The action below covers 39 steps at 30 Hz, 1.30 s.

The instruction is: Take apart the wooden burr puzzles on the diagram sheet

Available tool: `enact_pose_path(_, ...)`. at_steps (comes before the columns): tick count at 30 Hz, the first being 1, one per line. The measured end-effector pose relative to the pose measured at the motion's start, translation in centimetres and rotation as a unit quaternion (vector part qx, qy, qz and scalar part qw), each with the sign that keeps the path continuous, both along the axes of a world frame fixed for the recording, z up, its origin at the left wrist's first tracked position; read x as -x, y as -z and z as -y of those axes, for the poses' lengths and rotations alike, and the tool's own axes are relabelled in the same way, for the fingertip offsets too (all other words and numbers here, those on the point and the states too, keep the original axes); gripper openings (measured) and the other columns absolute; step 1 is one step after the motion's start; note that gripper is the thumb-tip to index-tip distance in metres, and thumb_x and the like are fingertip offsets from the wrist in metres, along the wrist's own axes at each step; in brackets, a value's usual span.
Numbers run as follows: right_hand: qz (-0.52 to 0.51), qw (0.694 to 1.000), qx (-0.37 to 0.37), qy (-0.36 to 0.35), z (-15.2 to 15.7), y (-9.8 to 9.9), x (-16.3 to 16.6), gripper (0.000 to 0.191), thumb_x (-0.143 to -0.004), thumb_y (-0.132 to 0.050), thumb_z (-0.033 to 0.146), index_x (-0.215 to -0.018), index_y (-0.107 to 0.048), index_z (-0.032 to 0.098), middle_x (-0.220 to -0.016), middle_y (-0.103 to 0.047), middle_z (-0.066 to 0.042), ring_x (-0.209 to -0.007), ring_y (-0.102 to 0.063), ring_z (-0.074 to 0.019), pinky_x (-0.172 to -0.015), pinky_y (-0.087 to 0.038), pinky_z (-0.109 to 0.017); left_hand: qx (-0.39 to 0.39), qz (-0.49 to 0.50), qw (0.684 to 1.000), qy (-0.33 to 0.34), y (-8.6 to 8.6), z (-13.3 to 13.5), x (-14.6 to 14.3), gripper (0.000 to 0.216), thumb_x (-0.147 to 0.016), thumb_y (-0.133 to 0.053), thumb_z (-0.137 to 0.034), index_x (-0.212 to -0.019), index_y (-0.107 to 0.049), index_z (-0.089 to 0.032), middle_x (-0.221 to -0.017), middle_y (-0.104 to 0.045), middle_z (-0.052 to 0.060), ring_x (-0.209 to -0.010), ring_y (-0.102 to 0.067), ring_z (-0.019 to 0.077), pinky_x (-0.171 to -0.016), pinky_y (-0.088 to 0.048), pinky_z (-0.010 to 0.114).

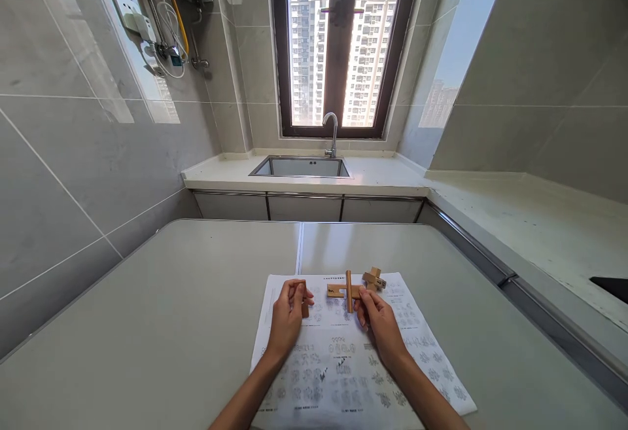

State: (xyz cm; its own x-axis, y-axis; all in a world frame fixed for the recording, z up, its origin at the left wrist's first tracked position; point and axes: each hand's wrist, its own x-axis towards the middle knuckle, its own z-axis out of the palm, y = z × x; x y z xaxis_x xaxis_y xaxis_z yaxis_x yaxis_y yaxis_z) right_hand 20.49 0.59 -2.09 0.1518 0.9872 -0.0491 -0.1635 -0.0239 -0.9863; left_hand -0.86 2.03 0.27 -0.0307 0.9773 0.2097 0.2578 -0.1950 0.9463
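A printed instruction sheet (353, 364) lies on the grey table (171, 325) in front of me. My left hand (288, 315) grips a small wooden puzzle block (304, 299) over the sheet's upper left part. My right hand (375, 319) pinches the end of two crossed wooden bars (343, 290), which rest on the sheet's top edge. A third cluster of joined wooden puzzle pieces (375, 279) sits just beyond my right fingertips, apart from them.
A seam (299, 247) splits the table down the middle. Beyond it runs a white counter with a steel sink (300, 167) and tap (331, 134) under a window. A second counter (530, 220) runs along the right wall.
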Motion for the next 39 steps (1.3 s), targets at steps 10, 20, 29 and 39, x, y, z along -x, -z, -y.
enact_pose_path(10, -0.006, 1.000, 0.004, -0.010, 0.1, -0.3, 0.0, 0.053, -0.091, -0.060, 0.070, -0.069, -0.062, 0.022, -0.053, -0.050, 0.002, -0.048, -0.039, -0.0144, -0.048, -0.034, -0.028, -0.092, -0.259, 0.960, -0.060, 1.7, -1.0, 1.4, 0.033, -0.107, -0.037, -0.039, -0.107, -0.065, -0.022, -0.105, -0.070, 0.009, -0.098, -0.067, 0.0278, -0.089, -0.053, 0.045)
enact_pose_path(20, -0.008, 1.000, 0.004, -0.013, 0.0, 0.1, 0.0, 0.053, -0.089, -0.063, 0.070, -0.067, -0.060, 0.022, -0.053, -0.050, 0.003, -0.047, -0.040, -0.0123, -0.048, -0.035, -0.027, -0.083, -0.388, 0.908, -0.132, 2.6, -2.7, 3.4, 0.033, -0.103, -0.044, -0.042, -0.095, -0.066, -0.020, -0.108, -0.064, 0.012, -0.100, -0.058, 0.0318, -0.087, -0.049, 0.047)
enact_pose_path(29, 0.003, 1.000, 0.000, -0.020, 0.1, -0.2, 0.0, 0.054, -0.089, -0.062, 0.071, -0.067, -0.061, 0.022, -0.052, -0.049, 0.003, -0.047, -0.039, -0.0130, -0.049, -0.035, -0.028, -0.065, -0.430, 0.882, -0.183, 2.8, -3.1, 4.2, 0.029, -0.102, -0.045, -0.036, -0.107, -0.065, -0.015, -0.119, -0.060, 0.018, -0.112, -0.055, 0.0352, -0.093, -0.048, 0.049)
enact_pose_path(39, -0.021, 1.000, 0.002, -0.018, 0.1, 0.0, 0.0, 0.053, -0.085, -0.068, 0.070, -0.069, -0.062, 0.019, -0.054, -0.052, 0.003, -0.048, -0.039, -0.0106, -0.048, -0.035, -0.023, -0.090, -0.454, 0.867, -0.187, 2.7, -3.1, 4.2, 0.028, -0.101, -0.050, -0.036, -0.107, -0.065, -0.014, -0.116, -0.061, 0.018, -0.112, -0.056, 0.0349, -0.094, -0.049, 0.048)
